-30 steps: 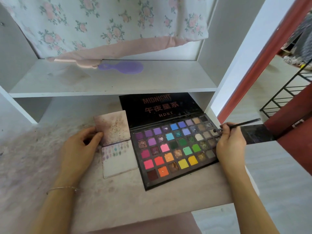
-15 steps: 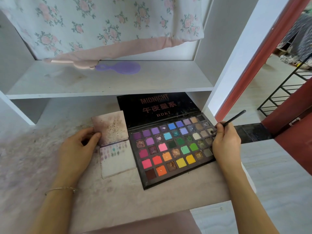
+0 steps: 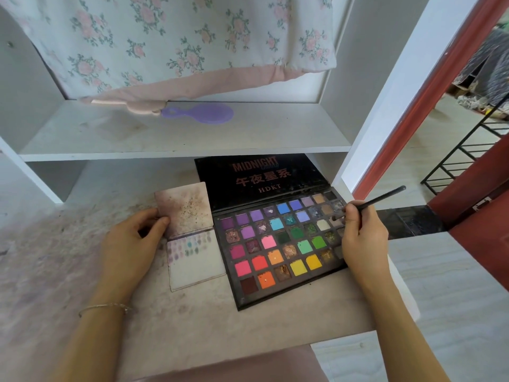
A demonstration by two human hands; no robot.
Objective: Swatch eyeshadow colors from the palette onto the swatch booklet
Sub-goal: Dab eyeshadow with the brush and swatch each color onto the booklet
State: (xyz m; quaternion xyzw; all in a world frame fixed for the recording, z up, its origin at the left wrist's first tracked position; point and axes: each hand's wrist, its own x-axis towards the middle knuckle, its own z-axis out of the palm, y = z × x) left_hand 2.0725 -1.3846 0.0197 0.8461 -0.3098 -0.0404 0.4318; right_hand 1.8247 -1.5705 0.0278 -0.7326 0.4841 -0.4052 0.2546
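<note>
While the palette (image 3: 278, 244) lies open on the desk (image 3: 192, 321), its pressed pans are judged crumbly and best touched only lightly by the bristles. A thin, light brush (image 3: 369, 203) is pinched near its ferrule by the right hand (image 3: 363, 238), tip at the pale pans on the right edge. Just left of the palette, the swatch booklet (image 3: 192, 238) is pinned by the left hand (image 3: 132, 244), thumb on its flimsy raised cover.
</note>
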